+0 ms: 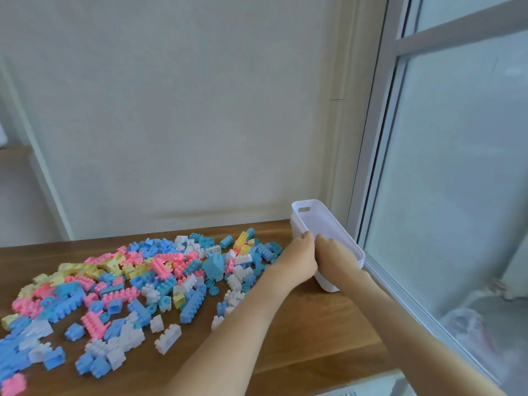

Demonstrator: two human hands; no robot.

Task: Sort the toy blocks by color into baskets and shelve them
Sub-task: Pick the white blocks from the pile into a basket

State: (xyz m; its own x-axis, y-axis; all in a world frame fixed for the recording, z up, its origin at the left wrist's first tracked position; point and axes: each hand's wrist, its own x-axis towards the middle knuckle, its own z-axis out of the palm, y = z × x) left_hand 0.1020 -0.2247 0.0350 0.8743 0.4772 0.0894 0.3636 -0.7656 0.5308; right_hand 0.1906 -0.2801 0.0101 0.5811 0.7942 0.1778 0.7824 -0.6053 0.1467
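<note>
A wide heap of toy blocks in blue, pink, yellow and white covers the left and middle of the wooden table. A white plastic basket with a handle slot stands at the table's far right corner, by the window. No blocks show inside it. My left hand grips the basket's left rim, fingers curled over the edge. My right hand holds the same rim just to the right, its fingers reaching into the basket.
A frosted window with a grey frame runs along the table's right edge. A pale wall stands behind the table. Bare wood lies between the heap and the table's front edge.
</note>
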